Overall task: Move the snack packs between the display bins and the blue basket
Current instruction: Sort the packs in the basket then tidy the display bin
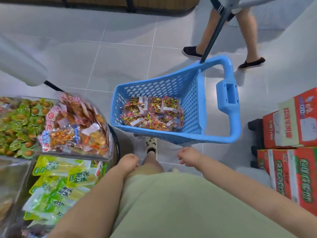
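The blue basket (190, 93) stands on the tiled floor ahead of me, with several red and yellow snack packs (151, 112) lying in its bottom. To my left, clear display bins hold orange and red snack packs (75, 124), green packs (18, 124) and yellow-green packs (60, 179). My left hand (128, 162) hangs by my thigh with the fingers curled and nothing in it. My right hand (187, 156) is just below the basket's near rim, its fingers curled inward and holding nothing.
Another person's legs (247, 31) cross the floor behind the basket, next to its dark pull handle (214, 35). Red cardboard cartons (289, 134) are stacked at the right. My foot in a patterned slipper (151, 146) is under the basket's near edge.
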A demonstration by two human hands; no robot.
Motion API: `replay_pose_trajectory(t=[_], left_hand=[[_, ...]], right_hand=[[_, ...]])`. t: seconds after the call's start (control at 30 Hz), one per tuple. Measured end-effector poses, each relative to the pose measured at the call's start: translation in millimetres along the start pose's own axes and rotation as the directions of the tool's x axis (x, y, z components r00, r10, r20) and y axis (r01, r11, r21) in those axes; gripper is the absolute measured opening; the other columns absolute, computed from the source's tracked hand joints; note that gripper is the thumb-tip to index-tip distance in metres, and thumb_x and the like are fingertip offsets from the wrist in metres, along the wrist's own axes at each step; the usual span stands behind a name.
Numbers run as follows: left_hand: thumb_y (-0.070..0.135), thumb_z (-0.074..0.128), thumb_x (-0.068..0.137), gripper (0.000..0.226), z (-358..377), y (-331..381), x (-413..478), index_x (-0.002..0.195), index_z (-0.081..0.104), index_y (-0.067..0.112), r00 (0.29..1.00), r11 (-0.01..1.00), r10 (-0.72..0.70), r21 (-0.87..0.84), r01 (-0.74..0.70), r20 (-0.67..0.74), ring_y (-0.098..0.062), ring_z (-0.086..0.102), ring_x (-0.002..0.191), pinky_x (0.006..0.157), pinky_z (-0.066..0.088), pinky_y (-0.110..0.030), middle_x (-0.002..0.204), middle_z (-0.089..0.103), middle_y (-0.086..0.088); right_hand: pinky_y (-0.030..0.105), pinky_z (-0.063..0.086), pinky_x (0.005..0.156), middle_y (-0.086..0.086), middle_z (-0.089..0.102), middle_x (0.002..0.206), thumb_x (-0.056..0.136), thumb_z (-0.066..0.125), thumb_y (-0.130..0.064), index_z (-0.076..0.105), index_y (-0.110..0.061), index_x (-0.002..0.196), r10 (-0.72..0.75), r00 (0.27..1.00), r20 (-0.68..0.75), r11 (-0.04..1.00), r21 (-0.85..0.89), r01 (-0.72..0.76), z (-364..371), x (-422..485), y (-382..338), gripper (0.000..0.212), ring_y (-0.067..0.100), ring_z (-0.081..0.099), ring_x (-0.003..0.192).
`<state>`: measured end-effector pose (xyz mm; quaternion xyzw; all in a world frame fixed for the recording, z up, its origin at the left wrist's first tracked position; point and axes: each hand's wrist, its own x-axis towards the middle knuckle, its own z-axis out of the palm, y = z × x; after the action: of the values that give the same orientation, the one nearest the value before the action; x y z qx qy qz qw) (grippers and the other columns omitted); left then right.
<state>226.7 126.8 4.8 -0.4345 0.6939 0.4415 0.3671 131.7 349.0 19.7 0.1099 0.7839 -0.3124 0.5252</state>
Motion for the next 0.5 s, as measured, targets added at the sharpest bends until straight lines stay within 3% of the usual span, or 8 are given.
replay_pose_trajectory(t=[0.07, 0.2, 0.3, 0.5], left_hand=[[0.01, 0.045, 0.096, 0.024, -18.4, 24.7, 18.8, 0.075, 0.057, 0.009, 1.0, 0.999, 0.027, -0.02, -0.027, -0.006, -0.026, 0.057, 0.07, 0.071, 0.046, -0.03, 0.076, 0.059, -0.013], [0.016, 0.044, 0.099, 0.014, -55.4, 74.7, 51.9, 0.099, 0.055, 0.007, 1.0, 0.999, 0.025, -0.022, -0.025, 0.01, -0.017, 0.053, 0.06, 0.052, 0.042, -0.024, 0.075, 0.056, -0.007], [0.016, 0.042, 0.099, 0.014, -78.7, 106.5, 73.3, 0.089, 0.051, 0.012, 0.998, 0.999, -0.03, 0.023, 0.029, 0.048, -0.015, 0.048, 0.057, 0.046, 0.038, -0.02, 0.075, 0.053, -0.005], [0.014, 0.045, 0.099, 0.026, -107.5, 150.8, 116.9, 0.073, 0.05, 0.014, 0.996, 0.986, 0.038, 0.159, -0.05, 0.078, -0.016, 0.053, 0.062, 0.056, 0.043, -0.023, 0.089, 0.057, -0.011]], right_hand=[[0.026, 0.045, 0.065, 0.01, 0.054, 0.095, 0.095, 0.045, -0.01, 0.048, -0.019, 0.074, 0.009, 1.0, -0.002, 1.0, 0.024, -0.009, -3.3, 11.7, -21.1, 0.023, 0.022, 0.051, 0.084], [0.028, 0.04, 0.064, 0.01, 0.056, 0.085, 0.092, 0.045, -0.011, 0.052, -0.014, 0.073, -0.014, 1.0, -0.026, 1.0, 0.01, 0.014, -13.9, 32.2, -67.2, 0.021, 0.022, 0.054, 0.082], [0.026, 0.039, 0.062, 0.007, 0.055, 0.081, 0.094, 0.046, -0.016, 0.051, -0.016, 0.071, 0.0, 0.999, -0.043, 1.0, 0.027, 0.002, -23.1, 48.7, -96.7, 0.023, 0.021, 0.055, 0.082], [0.018, 0.041, 0.057, -0.003, 0.053, 0.074, 0.094, 0.051, -0.016, 0.048, -0.024, 0.071, 0.091, 0.993, -0.08, 0.992, 0.089, -0.084, -48.8, 88.8, -129.4, 0.024, 0.009, 0.049, 0.062]])
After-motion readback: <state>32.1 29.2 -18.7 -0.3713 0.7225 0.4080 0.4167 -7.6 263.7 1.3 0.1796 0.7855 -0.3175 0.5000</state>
